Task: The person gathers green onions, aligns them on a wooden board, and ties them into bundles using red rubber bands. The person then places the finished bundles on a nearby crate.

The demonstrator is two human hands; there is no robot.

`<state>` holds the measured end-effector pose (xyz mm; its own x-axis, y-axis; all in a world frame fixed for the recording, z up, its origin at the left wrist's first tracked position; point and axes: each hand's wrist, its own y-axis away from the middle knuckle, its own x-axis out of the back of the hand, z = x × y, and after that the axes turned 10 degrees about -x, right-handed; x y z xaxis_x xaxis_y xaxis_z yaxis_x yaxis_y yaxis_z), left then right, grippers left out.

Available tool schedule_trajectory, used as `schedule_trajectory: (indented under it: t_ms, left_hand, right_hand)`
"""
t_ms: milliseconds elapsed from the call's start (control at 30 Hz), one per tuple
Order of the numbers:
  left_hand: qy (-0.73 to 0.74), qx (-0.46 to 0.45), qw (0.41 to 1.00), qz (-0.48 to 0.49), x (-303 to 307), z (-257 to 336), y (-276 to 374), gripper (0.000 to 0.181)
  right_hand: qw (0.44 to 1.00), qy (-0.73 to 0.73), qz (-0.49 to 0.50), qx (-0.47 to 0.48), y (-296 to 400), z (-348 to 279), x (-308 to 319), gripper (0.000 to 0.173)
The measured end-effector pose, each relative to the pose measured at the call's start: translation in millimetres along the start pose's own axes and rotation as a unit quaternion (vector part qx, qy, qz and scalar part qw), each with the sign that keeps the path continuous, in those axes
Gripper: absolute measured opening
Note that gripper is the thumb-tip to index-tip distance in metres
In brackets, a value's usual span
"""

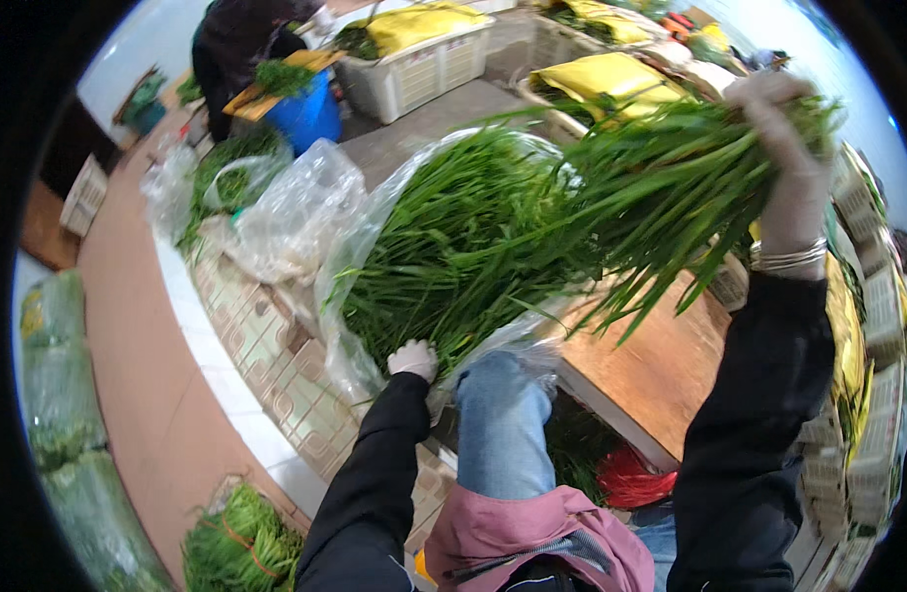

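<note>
Raised at the right, my right hand (775,126) in a pale glove is closed around a thick bunch of long green leafy stalks (668,177). Their far ends hang down and left, over a wooden board (646,355) and toward the pile. A large heap of the same greens (453,237) lies in an open clear plastic bag (346,274) before me. My left hand (414,360), also gloved, rests at the near edge of this heap with its fingers curled. Whether it grips any stalks is hidden. Red twine (635,477) lies under the board's near end.
A banded green bundle (242,544) lies lower left, near wrapped bales (61,392). Crumpled plastic (298,214) adjoins the bag. Beyond are a blue barrel (305,111), a person (239,59) bending, and crates (424,70) with yellow covers. More crates (883,303) line the right.
</note>
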<state>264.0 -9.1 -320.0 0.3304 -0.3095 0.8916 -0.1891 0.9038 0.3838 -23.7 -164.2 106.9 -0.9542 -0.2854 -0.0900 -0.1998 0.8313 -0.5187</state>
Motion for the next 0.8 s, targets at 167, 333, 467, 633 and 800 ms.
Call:
schedule_trajectory:
  t_ms: [167, 333, 467, 633, 800]
  left_hand:
    - [-0.029, -0.02, 0.997, 0.074, 74, 18, 20, 0.037]
    - [0.659, -0.427, 0.611, -0.098, 194, 218, 178, 0.081]
    - [0.806, -0.403, 0.317, -0.295, 194, 332, 234, 0.116]
    - [0.882, -0.227, 0.101, -0.401, 166, 370, 229, 0.093]
    - [0.902, -0.116, 0.026, -0.416, 128, 372, 221, 0.077]
  right_hand:
    - [0.984, -0.039, -0.109, 0.137, -17, -122, 129, 0.02]
    - [0.972, 0.079, 0.014, 0.221, 40, -140, 123, 0.026]
    - [0.909, 0.326, -0.065, 0.25, 127, -120, 75, 0.028]
    - [0.915, 0.263, -0.127, 0.279, 263, -94, 54, 0.029]
    - [0.963, 0.182, -0.02, 0.198, 347, -87, 73, 0.028]
